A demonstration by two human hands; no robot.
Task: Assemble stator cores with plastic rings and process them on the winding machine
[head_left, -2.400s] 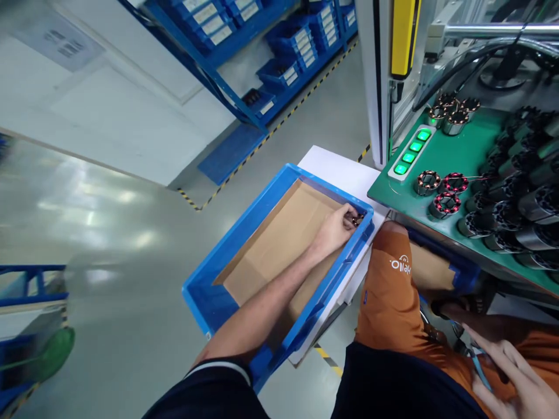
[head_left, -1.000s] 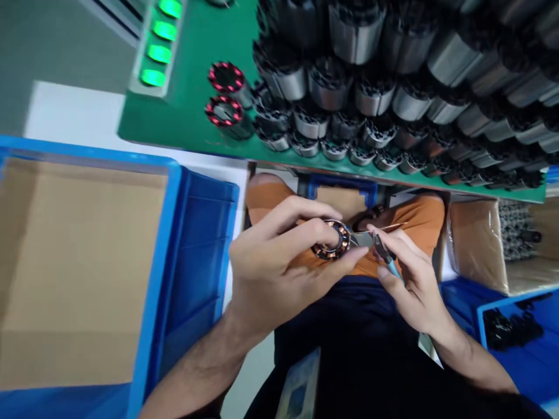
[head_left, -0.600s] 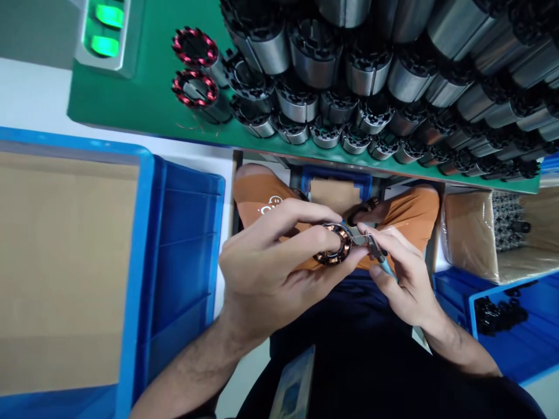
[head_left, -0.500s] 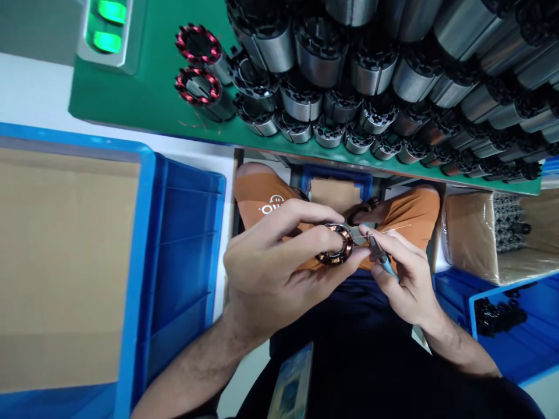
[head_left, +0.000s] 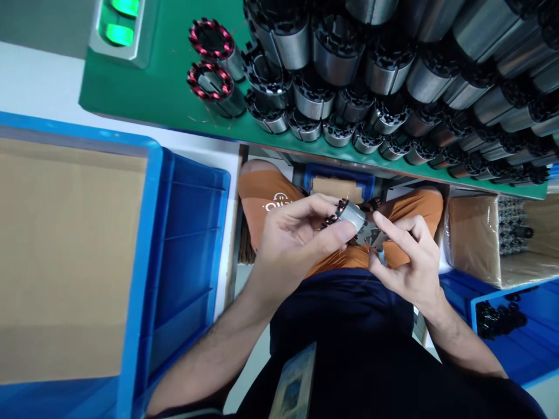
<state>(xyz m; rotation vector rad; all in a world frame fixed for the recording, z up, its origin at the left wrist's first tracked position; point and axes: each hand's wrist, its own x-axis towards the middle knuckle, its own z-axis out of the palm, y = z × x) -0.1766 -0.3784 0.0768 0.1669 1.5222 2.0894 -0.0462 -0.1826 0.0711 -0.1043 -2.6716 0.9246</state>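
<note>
My left hand (head_left: pixel 301 238) grips a small metal stator (head_left: pixel 353 216) between thumb and fingers, above my lap. The stator is tilted, its silver side facing right and its black slotted end with copper windings to the left. Close by on the right, my right hand (head_left: pixel 408 256) is closed around a small tool with a light blue handle (head_left: pixel 381 257); the tool's metal end lies near the stator and is partly hidden by my fingers.
Rows of bare stators (head_left: pixel 338 132) and two with red windings (head_left: pixel 211 81) stand on the green bench (head_left: pixel 166 87). At left is a blue crate (head_left: pixel 152 233) with cardboard; at right, a plastic-lined box (head_left: pixel 474 238) above a blue bin (head_left: pixel 537 326) holding black parts.
My left hand has turned the stator, so its metal side now shows instead of the wound ring end. My right hand's fingers have shifted around the tool. The view has moved slightly.
</note>
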